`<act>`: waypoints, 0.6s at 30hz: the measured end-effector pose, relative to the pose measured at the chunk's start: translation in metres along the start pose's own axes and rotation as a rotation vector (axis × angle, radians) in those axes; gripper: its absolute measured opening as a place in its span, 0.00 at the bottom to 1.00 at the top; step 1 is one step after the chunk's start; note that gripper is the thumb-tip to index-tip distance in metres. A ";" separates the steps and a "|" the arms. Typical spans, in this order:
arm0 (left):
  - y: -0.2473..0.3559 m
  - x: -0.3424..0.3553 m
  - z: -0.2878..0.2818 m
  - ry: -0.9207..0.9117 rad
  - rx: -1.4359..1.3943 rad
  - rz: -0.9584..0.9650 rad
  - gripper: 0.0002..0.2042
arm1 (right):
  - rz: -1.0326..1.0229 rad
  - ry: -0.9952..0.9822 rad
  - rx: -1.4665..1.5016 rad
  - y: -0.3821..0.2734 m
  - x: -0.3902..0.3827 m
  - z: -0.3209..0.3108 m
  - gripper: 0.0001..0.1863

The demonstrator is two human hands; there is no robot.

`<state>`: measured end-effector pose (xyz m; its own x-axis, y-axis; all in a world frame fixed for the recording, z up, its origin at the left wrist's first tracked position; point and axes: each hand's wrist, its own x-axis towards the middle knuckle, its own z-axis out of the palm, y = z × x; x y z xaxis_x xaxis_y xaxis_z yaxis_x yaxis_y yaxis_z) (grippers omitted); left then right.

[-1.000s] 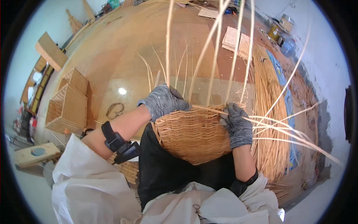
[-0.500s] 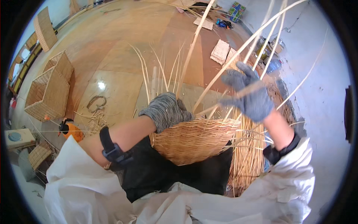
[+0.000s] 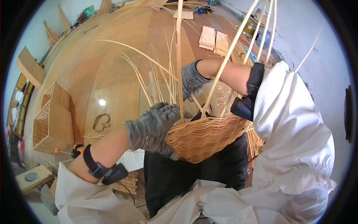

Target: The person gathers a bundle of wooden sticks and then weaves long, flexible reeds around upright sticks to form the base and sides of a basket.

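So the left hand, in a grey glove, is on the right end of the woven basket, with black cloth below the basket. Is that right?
Not quite: the left hand, in its grey glove, is on the left end of the woven basket, with black cloth below the basket. The head view shows it.

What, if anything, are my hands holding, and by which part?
Left hand holds the woven basket by its left edge; what the right hand holds cannot be told.
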<state>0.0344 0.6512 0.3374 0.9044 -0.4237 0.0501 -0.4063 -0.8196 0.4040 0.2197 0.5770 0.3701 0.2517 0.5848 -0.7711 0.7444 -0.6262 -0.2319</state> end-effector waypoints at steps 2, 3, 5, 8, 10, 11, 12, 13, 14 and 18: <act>-0.013 0.000 0.012 0.074 0.206 0.152 0.37 | -0.054 0.049 -0.079 -0.001 0.002 0.000 0.18; -0.018 0.005 0.021 0.201 0.093 0.155 0.36 | -0.112 0.092 -0.176 -0.005 0.000 0.000 0.20; -0.026 0.013 0.031 0.317 -0.020 0.166 0.36 | -0.117 0.072 -0.181 -0.010 0.011 -0.001 0.20; -0.029 0.023 0.036 0.333 -0.139 0.211 0.34 | -0.101 -0.017 -0.016 0.000 0.032 0.005 0.17; -0.025 0.024 0.033 0.204 -0.100 0.080 0.33 | -0.093 -0.112 0.028 0.001 0.034 0.010 0.17; -0.026 0.025 0.031 0.199 -0.097 0.083 0.33 | -0.071 -0.196 0.068 0.002 0.033 0.010 0.17; -0.027 0.026 0.029 0.170 -0.143 0.089 0.32 | -0.073 -0.192 0.073 0.009 0.029 0.009 0.17; -0.028 0.028 0.027 0.140 -0.189 0.096 0.30 | -0.162 0.142 -0.079 0.022 0.020 0.007 0.15; -0.030 0.033 0.026 0.135 -0.191 0.112 0.30 | -0.234 0.477 -0.231 0.039 0.005 0.004 0.13; -0.027 0.033 0.026 0.132 -0.231 0.084 0.28 | -0.394 1.147 0.823 0.153 -0.074 -0.024 0.14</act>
<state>0.0719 0.6495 0.3041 0.8843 -0.4196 0.2048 -0.4536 -0.6679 0.5901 0.3299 0.4506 0.4057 0.7563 0.6183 0.2137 0.4235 -0.2137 -0.8804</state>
